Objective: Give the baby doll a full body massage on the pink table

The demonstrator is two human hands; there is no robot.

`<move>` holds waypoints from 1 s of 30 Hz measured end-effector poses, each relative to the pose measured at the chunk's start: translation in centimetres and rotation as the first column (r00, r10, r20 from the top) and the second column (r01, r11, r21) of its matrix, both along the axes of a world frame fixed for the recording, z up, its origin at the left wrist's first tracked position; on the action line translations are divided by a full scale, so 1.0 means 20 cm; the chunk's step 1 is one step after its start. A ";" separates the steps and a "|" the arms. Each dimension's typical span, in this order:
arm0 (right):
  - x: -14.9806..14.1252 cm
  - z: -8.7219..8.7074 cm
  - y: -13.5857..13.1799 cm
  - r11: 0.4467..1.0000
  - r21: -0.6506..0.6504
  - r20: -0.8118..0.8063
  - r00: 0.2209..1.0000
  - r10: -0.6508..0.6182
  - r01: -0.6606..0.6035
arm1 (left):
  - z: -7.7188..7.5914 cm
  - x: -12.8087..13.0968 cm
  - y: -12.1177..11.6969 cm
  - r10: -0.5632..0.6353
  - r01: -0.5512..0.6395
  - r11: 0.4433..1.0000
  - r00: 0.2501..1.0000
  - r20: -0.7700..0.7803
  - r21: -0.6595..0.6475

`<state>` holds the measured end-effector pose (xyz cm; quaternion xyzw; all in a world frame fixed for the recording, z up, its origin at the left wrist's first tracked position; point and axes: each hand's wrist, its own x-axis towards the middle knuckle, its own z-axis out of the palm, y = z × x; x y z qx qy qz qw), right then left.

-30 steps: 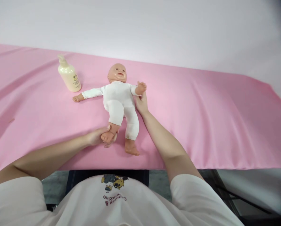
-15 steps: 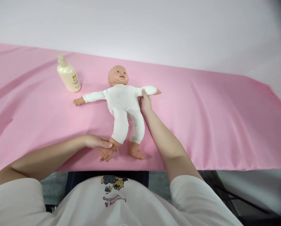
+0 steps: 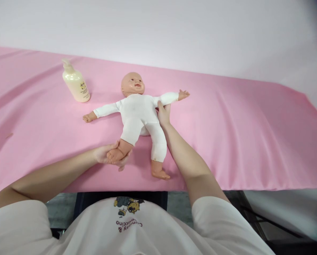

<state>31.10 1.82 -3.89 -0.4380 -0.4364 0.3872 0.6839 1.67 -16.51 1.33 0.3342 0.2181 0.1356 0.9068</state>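
A baby doll [image 3: 137, 109] in a white cloth body lies on its back, head away from me and arms spread. My left hand [image 3: 101, 154] cups the doll's lower leg on the left from beneath, its thumb at the ankle and its fingertips showing past the foot. That leg is raised and swung outward. At the doll's armpit on the right, my right hand [image 3: 164, 115] grips the upper arm, thumb in front and the other fingers partly hidden. The doll's other leg lies straight, its foot near the table's front edge.
A cream pump bottle [image 3: 77, 86] stands on the pink tablecloth [image 3: 243, 141], to the left of the doll's head. Behind the table is a white wall [image 3: 158, 32]. The cloth's front edge lies close to my body.
My left hand has raised the doll's leg and turned it outward to the left. The other leg has shifted slightly right. The doll's arm at my right hand now reaches farther out, its hand showing fully.
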 end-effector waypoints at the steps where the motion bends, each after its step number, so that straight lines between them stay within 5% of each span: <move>1: 0.00 0.00 -0.01 0.999 0.032 0.069 0.998 -0.008 0.006 | 0.01 0.00 0.01 0.032 -0.032 0.999 0.999 0.013 -0.017; 9: 0.01 0.00 -0.03 0.966 0.258 0.550 0.826 -0.120 -0.031 | 0.09 0.03 0.07 0.264 -0.254 0.961 0.960 0.089 -0.112; 15: -0.02 0.05 -0.08 0.945 0.282 0.881 0.433 -0.188 -0.165 | 0.12 0.05 0.07 0.385 -0.377 0.913 0.923 0.025 -0.159; 17: -0.04 0.08 -0.11 0.952 0.249 0.918 0.355 -0.175 -0.176 | 0.12 0.05 0.07 0.411 -0.403 0.901 0.912 0.017 -0.162; 20: -0.06 0.11 -0.12 0.951 0.243 0.896 0.419 -0.145 -0.191 | 0.11 0.05 0.08 0.432 -0.425 0.893 0.902 0.017 -0.146; 26: -0.06 0.12 -0.12 0.959 0.195 0.598 0.800 0.050 -0.206 | 0.07 0.04 0.07 0.361 -0.358 0.932 0.931 0.060 -0.057; 30: -0.07 0.11 -0.13 0.983 0.142 0.393 0.918 0.050 -0.115 | 0.08 0.05 0.04 0.352 -0.352 0.936 0.931 0.097 -0.020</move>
